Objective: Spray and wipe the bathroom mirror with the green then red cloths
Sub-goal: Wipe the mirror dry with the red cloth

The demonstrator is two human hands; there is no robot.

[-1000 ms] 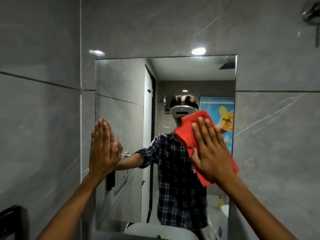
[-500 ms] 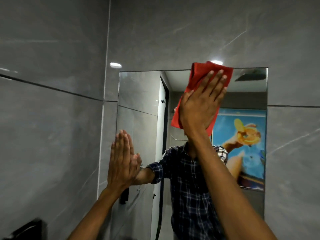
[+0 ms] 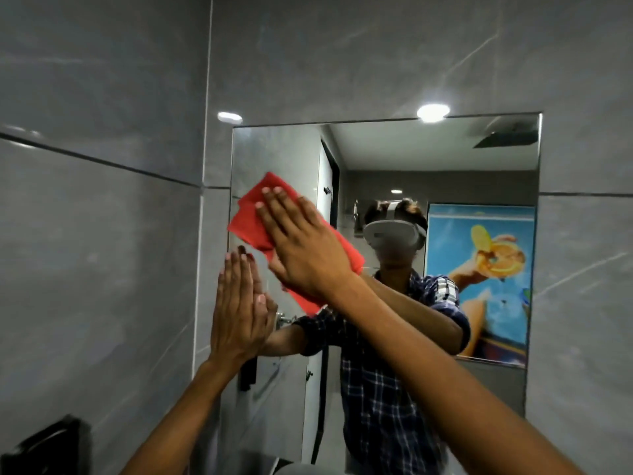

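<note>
Head view showed the right hand (image 3: 301,245) spread flat, fingers extended, pressing the red cloth (image 3: 255,214) against the upper left part of the mirror (image 3: 428,159); this was no pinch, the grip being an open palm that pinned the cloth to the glass. The cloth lay as a long folded strip, its long axis slanting from the upper left near the mirror's left edge down toward the right, under the palm and out past the wrist. The left hand (image 3: 239,313) stood just below it, also open and empty, palm flat on the glass at the left edge, apparently as a brace. The two hands were near each other but I could not tell whether they touched. The right forearm crossed the picture from the lower right, so the cloth sat at the far left reach of that arm. The green cloth was not in view. Judging from this, the red-cloth pass was under way, and the unwiped glass lay mostly to the right of and below the cloth. The next stroke would likely need to run rightward, away from the bracing hand, with the cloth's long side leading.
</note>
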